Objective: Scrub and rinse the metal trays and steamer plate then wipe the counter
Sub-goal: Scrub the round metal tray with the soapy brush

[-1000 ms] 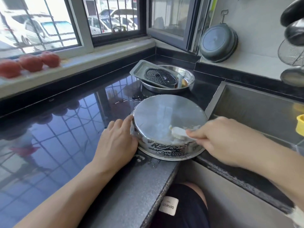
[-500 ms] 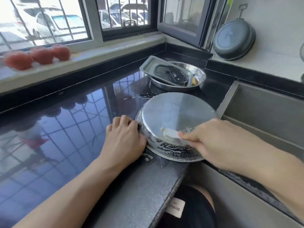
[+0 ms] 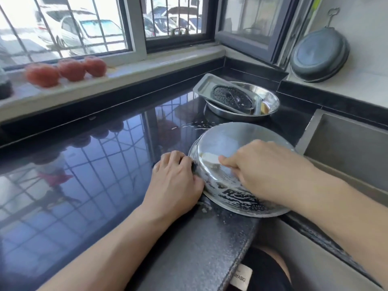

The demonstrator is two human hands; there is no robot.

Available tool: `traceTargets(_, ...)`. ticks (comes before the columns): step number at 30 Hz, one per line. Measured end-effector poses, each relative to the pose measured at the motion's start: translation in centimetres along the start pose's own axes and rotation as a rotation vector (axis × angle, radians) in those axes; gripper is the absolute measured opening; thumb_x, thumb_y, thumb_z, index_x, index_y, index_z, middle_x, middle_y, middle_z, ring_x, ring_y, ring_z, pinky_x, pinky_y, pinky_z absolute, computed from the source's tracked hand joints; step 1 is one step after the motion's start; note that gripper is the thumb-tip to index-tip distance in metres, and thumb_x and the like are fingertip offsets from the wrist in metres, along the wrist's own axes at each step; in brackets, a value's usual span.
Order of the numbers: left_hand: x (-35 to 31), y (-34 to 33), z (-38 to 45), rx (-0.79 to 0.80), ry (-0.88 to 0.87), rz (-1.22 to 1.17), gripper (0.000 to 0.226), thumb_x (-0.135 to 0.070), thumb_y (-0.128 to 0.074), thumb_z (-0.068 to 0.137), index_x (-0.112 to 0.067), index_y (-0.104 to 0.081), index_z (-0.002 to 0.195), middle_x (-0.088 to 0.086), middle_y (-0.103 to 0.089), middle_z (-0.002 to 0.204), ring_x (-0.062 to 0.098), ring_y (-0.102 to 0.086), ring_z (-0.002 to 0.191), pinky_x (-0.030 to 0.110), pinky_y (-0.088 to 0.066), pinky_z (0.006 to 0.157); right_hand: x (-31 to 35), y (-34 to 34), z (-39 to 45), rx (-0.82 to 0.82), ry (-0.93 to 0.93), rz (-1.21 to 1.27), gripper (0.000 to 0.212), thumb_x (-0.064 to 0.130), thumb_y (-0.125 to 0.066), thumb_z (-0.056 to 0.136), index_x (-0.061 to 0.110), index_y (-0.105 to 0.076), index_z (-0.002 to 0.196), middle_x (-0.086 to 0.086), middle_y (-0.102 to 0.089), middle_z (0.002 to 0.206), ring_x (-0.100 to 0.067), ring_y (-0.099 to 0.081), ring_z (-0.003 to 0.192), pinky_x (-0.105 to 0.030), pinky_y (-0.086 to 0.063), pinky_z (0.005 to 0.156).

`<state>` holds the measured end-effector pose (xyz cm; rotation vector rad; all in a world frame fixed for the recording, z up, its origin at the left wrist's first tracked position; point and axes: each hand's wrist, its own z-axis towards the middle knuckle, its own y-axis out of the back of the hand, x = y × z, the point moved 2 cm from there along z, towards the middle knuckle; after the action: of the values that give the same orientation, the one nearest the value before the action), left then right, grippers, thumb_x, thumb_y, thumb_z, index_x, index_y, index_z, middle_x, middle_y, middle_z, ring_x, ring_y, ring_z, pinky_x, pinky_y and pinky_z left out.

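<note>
A round metal tray [image 3: 226, 139] lies upside down on the black counter [image 3: 105, 164], close to the front edge, with suds on its near wall. My left hand [image 3: 176, 179] grips its left rim with curled fingers. My right hand [image 3: 264, 164] holds a white scrubbing pad [image 3: 210, 158] and presses it on the tray's left side. Further back, a rectangular metal tray [image 3: 204, 87] leans in a round metal basin [image 3: 270, 101], with a perforated steamer plate [image 3: 233, 97] lying in it.
The steel sink [image 3: 346, 148] opens to the right of the tray. A dark pan [image 3: 319, 55] hangs on the wall at the back right. Three red tomatoes [image 3: 71, 70] sit on the window sill. Suds dot the counter near the front edge [image 3: 205, 208].
My right hand has slid the pad leftward across the upturned tray. My left hand's fingers have curled tighter on the rim. The view has shifted to the left.
</note>
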<state>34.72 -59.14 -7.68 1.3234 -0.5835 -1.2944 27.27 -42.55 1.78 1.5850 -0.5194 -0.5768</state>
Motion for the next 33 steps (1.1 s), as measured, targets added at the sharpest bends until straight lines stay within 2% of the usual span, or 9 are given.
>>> traceTargets(3, 0.1, -0.1, -0.1, -0.016, -0.015, 0.009, 0.03, -0.034, -0.054, 0.093, -0.017, -0.066, 0.114, -0.001, -0.055, 0.125, 0.027, -0.045, 0.124, 0.039, -0.037, 0.102, -1.4, 0.5, -1.2, 0.1, 0.009, 0.033, 0.038, 0.048, -0.044, 0.101, 0.059, -0.047, 0.137, 0.002, -0.069, 0.114, -0.031, -0.063, 0.109, -0.044, -0.052, 0.091)
traceTargets(6, 0.3, -0.4, -0.1, -0.037, -0.022, 0.009, 0.029, -0.036, -0.052, 0.091, -0.018, -0.065, 0.11, -0.002, -0.056, 0.121, 0.026, -0.047, 0.121, 0.039, -0.038, 0.099, -0.4, 0.7, -3.8, 0.19, -0.006, 0.012, 0.037, 0.051, -0.037, 0.102, 0.065, -0.041, 0.136, 0.004, -0.066, 0.099, -0.029, -0.065, 0.098, -0.042, -0.053, 0.083)
traceTargets(12, 0.3, -0.2, -0.1, -0.029, -0.011, 0.04, 0.036, -0.04, -0.045, 0.086, -0.02, -0.065, 0.109, -0.004, -0.056, 0.119, 0.026, -0.047, 0.12, 0.038, -0.041, 0.098, 0.4, 1.4, 4.3, -0.011, -0.058, -0.019, 0.037, 0.029, -0.045, 0.102, 0.041, -0.06, 0.134, -0.003, -0.065, 0.119, -0.032, -0.061, 0.107, -0.045, -0.053, 0.088)
traceTargets(16, 0.3, -0.3, -0.1, -0.032, 0.0, 0.04, 0.036, -0.04, -0.045, 0.083, -0.021, -0.065, 0.107, -0.003, -0.057, 0.116, 0.026, -0.048, 0.117, 0.039, -0.042, 0.1, -1.1, 1.6, 3.8, 0.148, -0.058, 0.07, 0.034, 0.038, -0.053, 0.102, 0.049, -0.06, 0.134, 0.012, -0.065, 0.09, -0.017, -0.061, 0.089, -0.032, -0.051, 0.083)
traceTargets(20, 0.4, -0.7, 0.0, -0.041, 0.002, 0.033, 0.035, -0.04, -0.043, 0.083, -0.021, -0.061, 0.105, -0.004, -0.054, 0.116, 0.025, -0.045, 0.12, 0.038, -0.032, 0.111, -0.6, 2.3, 3.6, 0.218, -0.045, 0.104, 0.032, 0.04, -0.053, 0.102, 0.053, -0.06, 0.13, 0.012, -0.062, 0.083, -0.008, -0.05, 0.072, -0.027, -0.046, 0.08)
traceTargets(22, 0.4, -0.7, 0.0, -0.043, -0.001, 0.035, 0.033, -0.04, -0.043, 0.082, -0.021, -0.061, 0.103, -0.004, -0.054, 0.115, 0.025, -0.046, 0.119, 0.038, -0.032, 0.111, -1.3, 2.4, 6.1, 0.126, -0.088, 0.083, 0.035, 0.032, -0.051, 0.101, 0.048, -0.063, 0.129, 0.008, -0.061, 0.089, -0.015, -0.057, 0.078, -0.031, -0.05, 0.082)
traceTargets(25, 0.5, -0.8, 0.0, -0.05, -0.006, 0.052, 0.031, -0.039, -0.045, 0.083, -0.021, -0.061, 0.102, -0.004, -0.055, 0.113, 0.025, -0.047, 0.118, 0.038, -0.033, 0.11, -2.1, 2.4, 8.5, 0.074, -0.155, 0.08, 0.035, 0.029, -0.051, 0.1, 0.038, -0.065, 0.13, -0.002, -0.066, 0.119, -0.027, -0.062, 0.092, -0.04, -0.055, 0.089)
traceTargets(29, 0.5, -1.0, 0.1, -0.049, -0.014, 0.077, 0.031, -0.039, -0.043, 0.083, -0.02, -0.06, 0.101, -0.002, -0.055, 0.113, 0.027, -0.047, 0.118, 0.042, -0.034, 0.111, -1.8, 2.2, 8.0, 0.171, -0.086, 0.072, 0.036, 0.023, -0.053, 0.099, 0.042, -0.068, 0.126, 0.001, -0.07, 0.105, -0.02, -0.062, 0.082, -0.032, -0.053, 0.079)
traceTargets(33, 0.5, -1.2, -0.1, -0.056, -0.032, 0.089, 0.034, -0.039, -0.037, 0.083, -0.02, -0.059, 0.101, -0.001, -0.056, 0.113, 0.028, -0.047, 0.118, 0.043, -0.036, 0.109, -5.5, 2.2, 9.9, 0.076, -0.287, 0.015, 0.034, 0.026, -0.052, 0.098, 0.039, -0.067, 0.126, -0.005, -0.064, 0.109, -0.031, -0.06, 0.093, -0.039, -0.053, 0.086)
